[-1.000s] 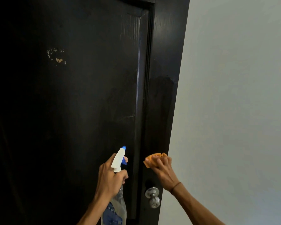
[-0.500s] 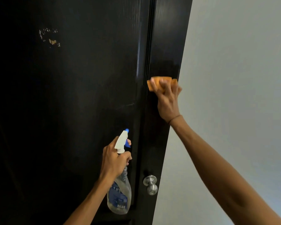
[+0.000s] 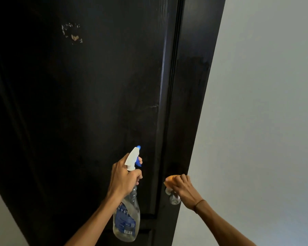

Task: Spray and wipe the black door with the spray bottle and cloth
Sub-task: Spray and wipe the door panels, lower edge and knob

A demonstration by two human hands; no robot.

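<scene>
Two hands engaged: left hand (image 3: pixel 122 180) wrapped round neck of clear plastic spray bottle (image 3: pixel 126 221), white-and-blue nozzle aimed at black wooden door (image 3: pixel 96 103); right hand (image 3: pixel 184 189) pressing bunched orange cloth (image 3: pixel 169 179) against right stile, just above round metal knob (image 3: pixel 173 198). Free stile above for upward strokes; door edge close on right.

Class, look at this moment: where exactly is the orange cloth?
In the head view, low and right of centre, the orange cloth is under the right hand against the black door, just above the doorknob.
</scene>
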